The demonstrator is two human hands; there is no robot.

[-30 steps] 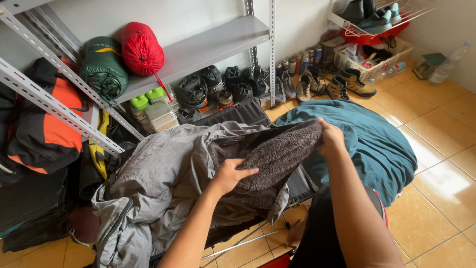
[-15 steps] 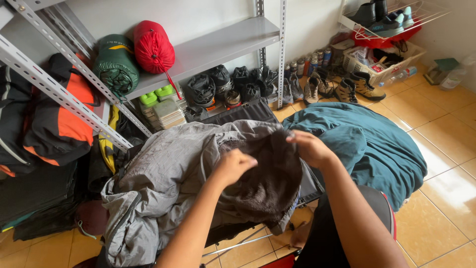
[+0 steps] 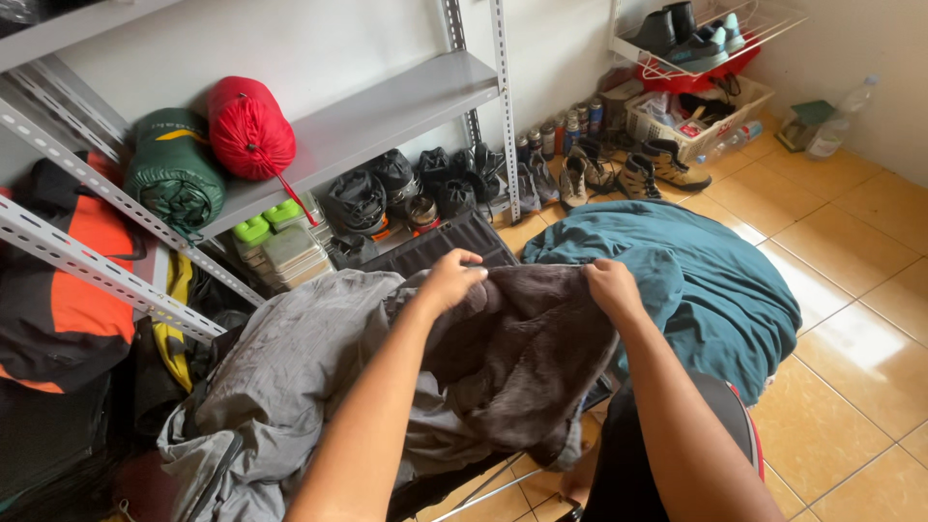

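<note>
Right up close, both forearms reach forward from the bottom edge of the view, and each hand is closed on the top edge of a dark brown fleece (image 3: 522, 358). Left hand (image 3: 452, 280) is bunched into the fabric at its upper left corner, fingers curled over and pinching it. Right hand (image 3: 611, 290) grips the upper right corner the same way, knuckles up. So the fleece hangs between and below the two hands, draping down toward the person's lap, its lower part rumpled against a grey jacket (image 3: 290, 387) that lies spread to the left, touching it. What carries the pile is hard to tell, some dark frame with a metal leg showing underneath.

Just past the right hand there's a big teal blanket or sleeping bag (image 3: 715, 280) heaped on the tiled floor (image 3: 870, 319), touching the fleece's right side. Behind the hands sits a black ribbed crate lid (image 3: 435, 246).

Further back, a grey metal shelf (image 3: 387, 106) holds a red stuff sack (image 3: 249, 128) and a green stuff sack (image 3: 174, 179) side by side. Under it are green-lidded containers (image 3: 271, 232) and dark pouches, then a row of hiking boots (image 3: 638, 164) along the wall. Far right corner has a wire rack with shoes (image 3: 696, 29) and a plastic bottle (image 3: 833, 121).
</note>
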